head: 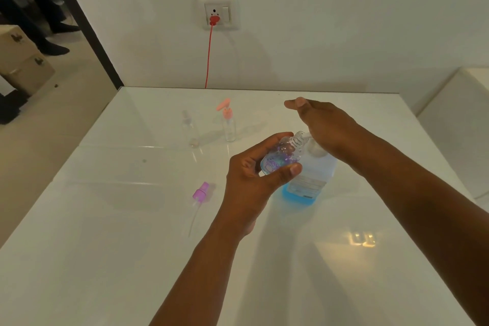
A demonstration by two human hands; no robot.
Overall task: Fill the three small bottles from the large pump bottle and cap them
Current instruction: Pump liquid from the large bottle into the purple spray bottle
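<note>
Filling the first small bottle at the pump spout.

My left hand (254, 174) grips the small patterned bottle (280, 157) round its body, neck tilted to the nozzle; my right hand (320, 127), fingers straight, presses the large pump bottle (309, 180) beneath it. The small one looks light and slick, so I'd hold mid-body; the big one seems heavy and steady.

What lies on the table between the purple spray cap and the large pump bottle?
In the head view, the left hand, gripping the small patterned bottle, lies between the purple spray cap and the large pump bottle.
</note>
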